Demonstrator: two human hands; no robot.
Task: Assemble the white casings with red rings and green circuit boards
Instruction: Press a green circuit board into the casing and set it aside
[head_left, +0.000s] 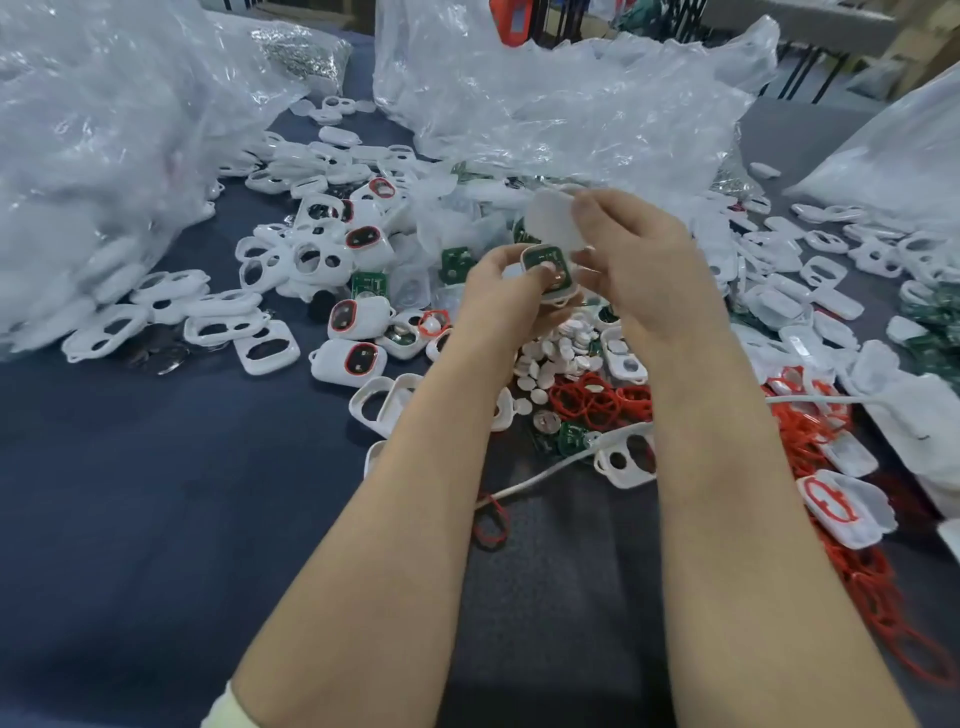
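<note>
Dark blue table (130, 493) strewn with white casings (371, 314) beside plastic bags (571, 104).

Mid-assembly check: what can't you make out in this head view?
Head view:
- Casing in left hand: lower half hidden by the hand; board seating too small to tell.
- White cover in right hand: blurred, inner face unseen.
- Red rings: pile cut off by right edge.

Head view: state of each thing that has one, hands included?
Left hand: grips casing.
Casing: open, board seated inside.
Right hand: pinches cover.
Cover: not yet on casing.
Rings: loose, piled.
</note>
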